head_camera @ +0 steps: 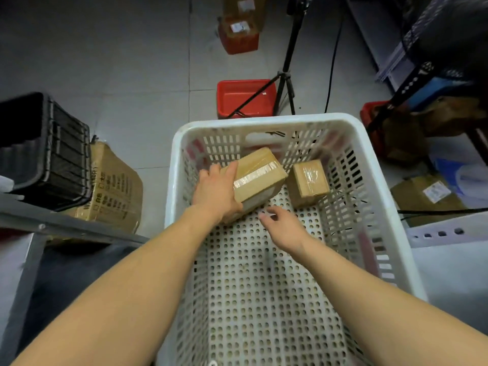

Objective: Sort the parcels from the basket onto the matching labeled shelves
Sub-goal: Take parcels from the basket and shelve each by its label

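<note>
A white perforated basket stands on the floor in front of me. Two taped cardboard parcels lie at its far end. My left hand grips the left side of the larger parcel, which is tilted up off the basket floor. The smaller parcel sits to its right against the basket wall. My right hand hovers just below the larger parcel, fingers relaxed and holding nothing.
A black crate sits on a grey shelf at left, with a printed carton behind it. Red bins and a tripod stand beyond the basket. Shelving and more parcels are on the right.
</note>
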